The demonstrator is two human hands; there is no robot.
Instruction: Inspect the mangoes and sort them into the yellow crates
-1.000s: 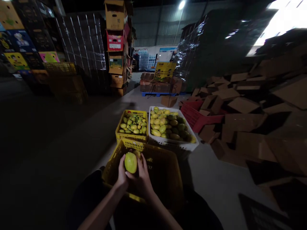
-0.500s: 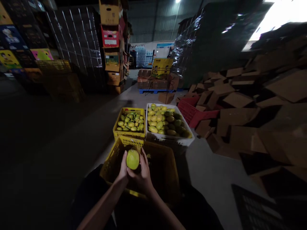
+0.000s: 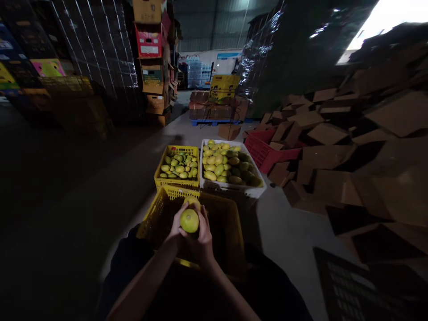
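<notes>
A round yellow-green fruit (image 3: pixel 189 221) is held between both hands, above the near yellow crate (image 3: pixel 239 232). My left hand (image 3: pixel 176 225) grips its left side, and my right hand (image 3: pixel 203 229) wraps its right side. Just behind it, between the fingertips, shows a second yellow fruit (image 3: pixel 192 203); which hand bears it is unclear. The inside of the near crate is dark. Beyond it stand a smaller yellow crate (image 3: pixel 156 176) of green-yellow fruits and a white crate (image 3: pixel 230 191) heaped with yellow and green fruits.
A red crate (image 3: pixel 264 151) and a heap of cardboard boxes (image 3: pixel 327 133) lie to the right. A dark slatted crate (image 3: pixel 347 285) is at the lower right. Stacked boxes (image 3: pixel 152 76) and a blue pallet (image 3: pixel 214 121) stand farther back.
The fruit in my hands has turned, now showing a round end, and a second fruit has come into view behind it. The camera view has shifted slightly.
</notes>
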